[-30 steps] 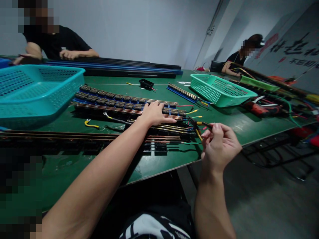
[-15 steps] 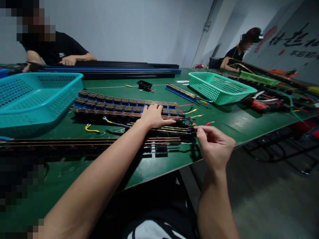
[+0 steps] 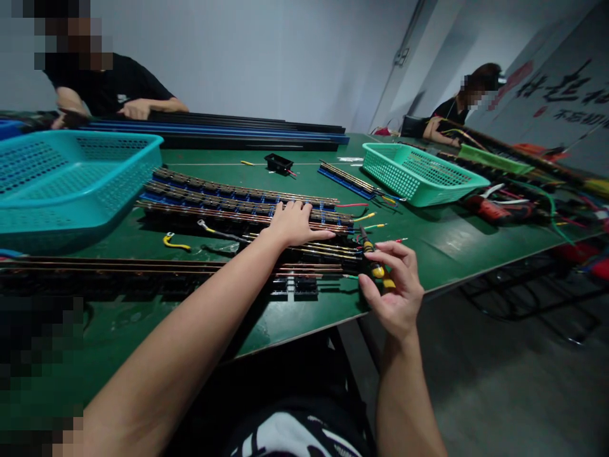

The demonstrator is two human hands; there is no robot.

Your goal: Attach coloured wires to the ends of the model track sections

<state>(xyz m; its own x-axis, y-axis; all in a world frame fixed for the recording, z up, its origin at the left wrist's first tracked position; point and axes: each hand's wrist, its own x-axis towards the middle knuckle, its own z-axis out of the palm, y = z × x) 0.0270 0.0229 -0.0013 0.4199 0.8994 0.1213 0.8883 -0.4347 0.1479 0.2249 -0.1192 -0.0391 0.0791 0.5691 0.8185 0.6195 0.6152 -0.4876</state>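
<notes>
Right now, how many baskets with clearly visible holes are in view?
2: a large turquoise basket at the left, and a smaller mint-green basket beyond the right hand. Others may be hidden; a light-green container farther right is unclear.

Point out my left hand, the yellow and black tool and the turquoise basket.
Left hand (image 3: 291, 224): head view, back of hand.
Yellow and black tool (image 3: 378, 271): head view, yellow part.
Turquoise basket (image 3: 61, 217): head view, front wall.

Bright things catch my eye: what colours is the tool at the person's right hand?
The tool is yellow and black, showing best in the head view.
</notes>
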